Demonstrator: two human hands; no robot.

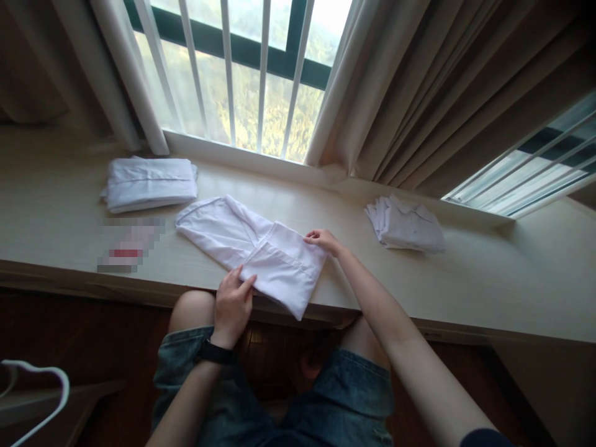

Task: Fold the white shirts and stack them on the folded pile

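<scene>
A white garment (pixel 261 251) lies partly folded on the pale wooden sill-top desk (pixel 488 279), its lower end hanging a little over the front edge. My left hand (pixel 233 304) pinches the near edge of the folded-over part. My right hand (pixel 323 240) grips the far right corner of the same fold. A black band is on my left wrist.
A neatly folded white garment (pixel 149 183) sits at the back left. A looser pile of white cloth (pixel 405 226) lies at the right. Barred window (pixel 242 74) and beige curtains (pixel 442 93) stand behind. A white hanger (pixel 37 397) is at the lower left.
</scene>
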